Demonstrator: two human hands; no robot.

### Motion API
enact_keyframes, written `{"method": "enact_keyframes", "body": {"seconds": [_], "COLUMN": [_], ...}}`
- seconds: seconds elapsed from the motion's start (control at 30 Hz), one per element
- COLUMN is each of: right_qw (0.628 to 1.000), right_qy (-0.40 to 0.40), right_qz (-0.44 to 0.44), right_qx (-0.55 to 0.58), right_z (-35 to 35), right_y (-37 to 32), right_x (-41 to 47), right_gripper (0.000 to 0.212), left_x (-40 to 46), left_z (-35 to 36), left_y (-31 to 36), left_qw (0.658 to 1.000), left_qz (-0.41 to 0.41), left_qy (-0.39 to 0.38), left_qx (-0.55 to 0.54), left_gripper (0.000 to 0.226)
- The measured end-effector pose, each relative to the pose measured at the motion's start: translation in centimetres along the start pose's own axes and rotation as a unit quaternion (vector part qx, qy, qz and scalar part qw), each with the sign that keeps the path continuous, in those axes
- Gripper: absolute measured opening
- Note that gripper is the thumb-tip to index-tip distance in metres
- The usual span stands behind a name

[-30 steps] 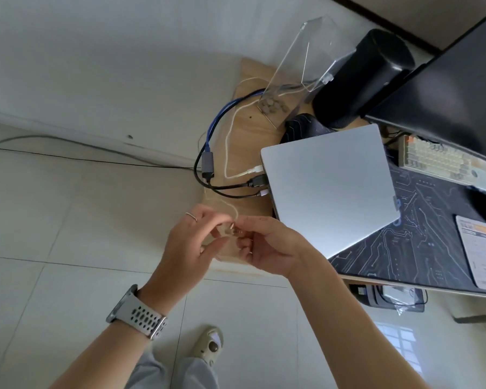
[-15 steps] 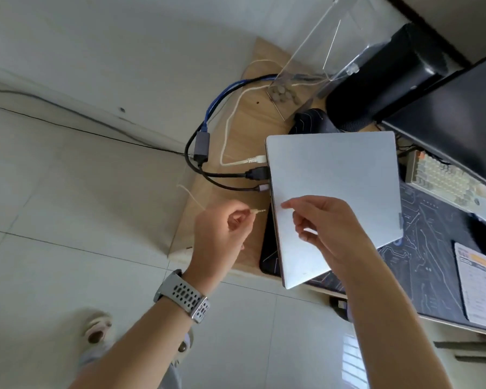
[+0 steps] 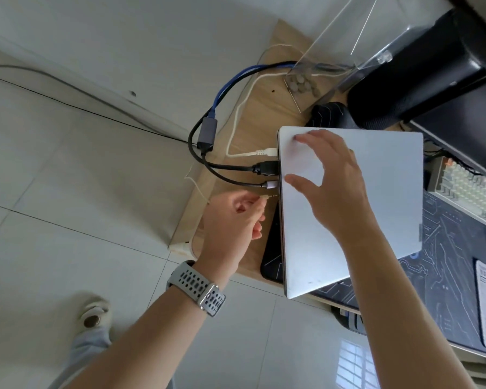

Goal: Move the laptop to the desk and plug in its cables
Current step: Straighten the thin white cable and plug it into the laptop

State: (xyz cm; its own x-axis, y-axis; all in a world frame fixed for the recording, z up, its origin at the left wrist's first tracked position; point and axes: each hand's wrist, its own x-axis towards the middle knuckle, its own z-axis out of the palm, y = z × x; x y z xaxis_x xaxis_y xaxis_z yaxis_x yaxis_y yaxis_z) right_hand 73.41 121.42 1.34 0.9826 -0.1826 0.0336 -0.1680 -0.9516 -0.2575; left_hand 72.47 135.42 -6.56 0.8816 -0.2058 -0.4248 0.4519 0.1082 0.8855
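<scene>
Cables are nearly all in: your left hand (image 3: 230, 217) is pinching the last plug (image 3: 268, 196), your open right hand (image 3: 327, 181) is steadying the laptop (image 3: 382, 197), so push it straight into the hole.

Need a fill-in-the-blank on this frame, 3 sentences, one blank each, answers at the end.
1. The closed laptop already has ____ cables plugged into its side: white, black and one with a purple-grey plug.
2. The left hand pinches a thin audio plug, whose tip points toward the laptop's ____ edge.
3. The right hand rests on the laptop's ____.

Answers: three; left; lid
</scene>
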Motion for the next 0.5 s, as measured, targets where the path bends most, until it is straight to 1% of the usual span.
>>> {"method": "enact_keyframes", "body": {"seconds": [0.13, 0.3, 0.5], "right_qw": [1.0, 0.999, 0.998], "right_qy": [-0.007, -0.016, -0.047], "right_qz": [0.001, -0.004, -0.023], "right_qx": [-0.016, -0.033, -0.044], "right_z": [-0.3, -0.6, -0.7], "right_y": [1.1, 1.5, 1.6], "right_x": [0.9, 1.8, 2.4], "right_gripper": [0.057, 0.064, 0.068], "left_x": [-0.3, -0.3, -0.1], "left_z": [0.2, 0.4, 0.6], "left_y": [-0.1, 0.1, 0.3], "left_qw": [1.0, 0.999, 0.999], "left_qz": [-0.02, -0.018, -0.021], "left_qy": [-0.007, -0.01, -0.017], "left_qx": [-0.024, -0.03, -0.033], "left_gripper": [0.009, 0.011, 0.012]}}
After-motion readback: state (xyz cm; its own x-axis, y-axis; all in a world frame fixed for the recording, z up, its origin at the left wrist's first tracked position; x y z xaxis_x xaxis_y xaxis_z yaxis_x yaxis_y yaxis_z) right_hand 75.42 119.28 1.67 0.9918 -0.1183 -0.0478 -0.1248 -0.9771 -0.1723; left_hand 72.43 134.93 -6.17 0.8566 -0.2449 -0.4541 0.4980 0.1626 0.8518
